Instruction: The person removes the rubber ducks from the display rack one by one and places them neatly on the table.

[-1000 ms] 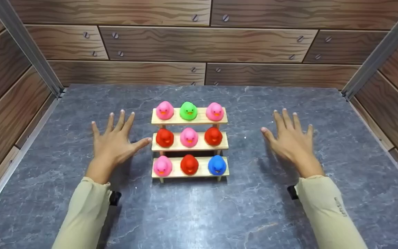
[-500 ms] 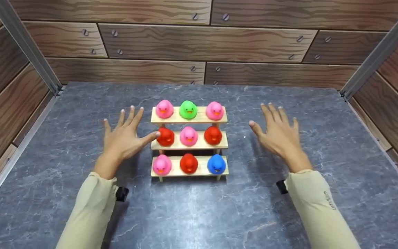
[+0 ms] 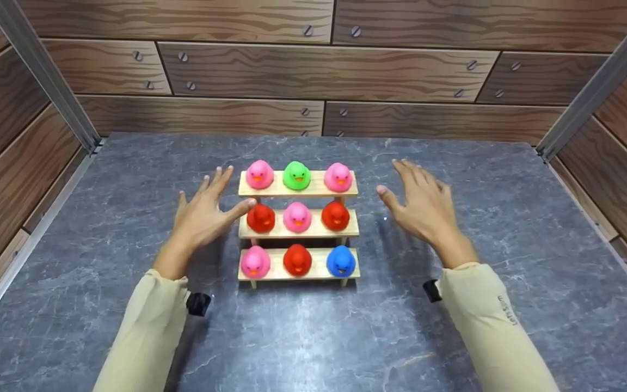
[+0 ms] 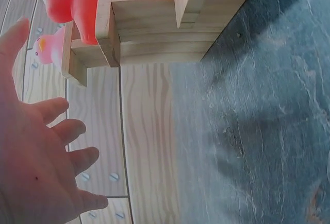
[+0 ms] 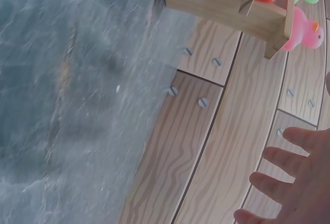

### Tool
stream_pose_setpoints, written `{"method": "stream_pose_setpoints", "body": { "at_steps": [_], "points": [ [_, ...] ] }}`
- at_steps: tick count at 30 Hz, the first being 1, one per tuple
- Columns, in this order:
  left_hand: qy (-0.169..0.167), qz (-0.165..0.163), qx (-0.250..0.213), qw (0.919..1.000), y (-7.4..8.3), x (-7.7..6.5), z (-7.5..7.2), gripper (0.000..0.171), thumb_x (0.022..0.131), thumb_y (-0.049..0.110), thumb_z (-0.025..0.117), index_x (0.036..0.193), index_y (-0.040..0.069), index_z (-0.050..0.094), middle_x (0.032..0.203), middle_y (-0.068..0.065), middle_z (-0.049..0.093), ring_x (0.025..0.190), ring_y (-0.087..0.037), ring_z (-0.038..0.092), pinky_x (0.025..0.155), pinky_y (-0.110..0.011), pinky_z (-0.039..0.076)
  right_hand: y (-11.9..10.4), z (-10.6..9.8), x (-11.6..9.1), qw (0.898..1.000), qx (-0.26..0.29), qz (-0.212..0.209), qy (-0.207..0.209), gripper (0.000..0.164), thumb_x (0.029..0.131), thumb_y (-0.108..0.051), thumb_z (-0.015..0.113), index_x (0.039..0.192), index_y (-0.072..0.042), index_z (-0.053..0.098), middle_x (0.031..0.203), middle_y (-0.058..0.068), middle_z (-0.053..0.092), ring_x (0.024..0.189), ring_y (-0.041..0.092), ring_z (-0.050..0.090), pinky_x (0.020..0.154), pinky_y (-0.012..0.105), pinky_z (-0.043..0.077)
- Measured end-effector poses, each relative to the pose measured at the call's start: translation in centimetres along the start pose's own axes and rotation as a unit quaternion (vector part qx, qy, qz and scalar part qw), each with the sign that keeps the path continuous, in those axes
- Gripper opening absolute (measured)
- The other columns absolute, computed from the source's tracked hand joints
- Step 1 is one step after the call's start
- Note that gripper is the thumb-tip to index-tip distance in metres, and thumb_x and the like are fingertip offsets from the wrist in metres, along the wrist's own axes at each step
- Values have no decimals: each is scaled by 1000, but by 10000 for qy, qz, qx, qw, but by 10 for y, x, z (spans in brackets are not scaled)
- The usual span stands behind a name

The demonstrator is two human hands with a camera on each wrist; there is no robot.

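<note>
A three-step wooden stand (image 3: 318,271) bears rubber ducks in three rows. On the top step a green duck (image 3: 296,175) sits between two pink ones. The middle step holds a pink duck (image 3: 297,217) between two red ones. Along the bottom stand a pink duck (image 3: 255,262), a red duck (image 3: 297,260) and a blue duck (image 3: 340,261). My left hand (image 3: 200,220) is spread at the stand's left side, its thumb tip overlapping the left red duck (image 3: 262,219) in the head view. Right of the stand, my right hand (image 3: 423,208) hovers with fingers extended, holding nothing.
The stand is on a grey marbled tabletop (image 3: 302,343). Wood-patterned panels (image 3: 324,71) enclose the back and both sides, with grey metal posts (image 3: 47,81) at the back corners. Each wrist carries a small black camera (image 3: 198,304) at the sleeve.
Both hands have moved inward toward the stand, the left going right and the right going left. The right hand's fingers have drawn closer together. Ducks and stand stay in place.
</note>
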State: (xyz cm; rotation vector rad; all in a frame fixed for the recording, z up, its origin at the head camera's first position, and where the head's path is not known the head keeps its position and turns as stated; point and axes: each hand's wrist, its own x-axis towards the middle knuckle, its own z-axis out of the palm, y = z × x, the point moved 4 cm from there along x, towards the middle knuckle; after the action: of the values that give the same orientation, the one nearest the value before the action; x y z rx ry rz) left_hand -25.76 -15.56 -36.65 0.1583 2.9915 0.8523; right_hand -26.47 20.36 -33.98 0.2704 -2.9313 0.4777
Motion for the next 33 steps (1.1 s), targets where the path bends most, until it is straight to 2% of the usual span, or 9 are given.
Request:
{"method": "stream_pose_setpoints", "body": {
  "at_steps": [5, 11, 16, 20, 22, 25, 33],
  "points": [
    [272, 126, -337, 9990, 0, 2, -1, 88, 86, 70, 49, 155, 23, 21, 160, -10, 20, 147, -36, 21, 114, -65, 3, -13, 0, 4, 9996, 166, -198, 138, 76, 95, -66, 35, 151, -14, 32, 154, 13, 34, 141, 38, 31, 107, 62, 23],
    [523, 214, -724, 9958, 1, 6, -2, 84, 85, 64, 56, 152, 21, 30, 156, -11, 32, 142, -36, 32, 114, -60, 17, -26, 1, 8, 9988, 315, -303, 216, 70, 95, -59, 45, 149, -15, 36, 152, 11, 38, 138, 37, 35, 106, 59, 25],
    [653, 130, -964, 9931, 3, 9, -1, 79, 85, 60, 60, 150, 22, 36, 146, -12, 48, 131, -32, 47, 108, -57, 29, -33, 4, 11, 9980, 466, -314, 299, 70, 93, -58, 50, 147, -15, 39, 148, 11, 43, 135, 37, 39, 104, 57, 28],
    [720, 96, -1123, 9910, 6, 12, 1, 76, 84, 57, 62, 147, 21, 40, 132, -10, 60, 115, -29, 56, 97, -48, 38, -37, 8, 14, 9974, 539, -339, 341, 70, 92, -58, 52, 145, -14, 42, 145, 11, 46, 133, 37, 40, 103, 56, 30],
    [758, 69, -1161, 9903, 8, 13, 1, 74, 84, 55, 63, 146, 21, 43, 123, -9, 64, 106, -27, 58, 89, -42, 41, -39, 10, 15, 9972, 578, -345, 325, 69, 92, -58, 52, 145, -14, 43, 144, 12, 46, 132, 37, 40, 104, 57, 29],
    [774, 25, -1193, 9898, 9, 14, 3, 71, 84, 53, 64, 144, 21, 45, 111, -8, 64, 95, -26, 56, 80, -35, 39, -41, 14, 17, 9968, 670, -339, 277, 68, 92, -58, 53, 143, -14, 45, 142, 12, 47, 130, 36, 41, 105, 58, 29],
    [642, -58, -1484, 9868, 9, 17, 5, 62, 86, 48, 65, 141, 22, 50, 100, -7, 58, 86, -23, 51, 74, -31, 36, -46, 19, 20, 9934, 995, -402, 397, 63, 90, -54, 58, 137, -13, 53, 124, 14, 55, 113, 33, 46, 95, 50, 35]
  ]
}}
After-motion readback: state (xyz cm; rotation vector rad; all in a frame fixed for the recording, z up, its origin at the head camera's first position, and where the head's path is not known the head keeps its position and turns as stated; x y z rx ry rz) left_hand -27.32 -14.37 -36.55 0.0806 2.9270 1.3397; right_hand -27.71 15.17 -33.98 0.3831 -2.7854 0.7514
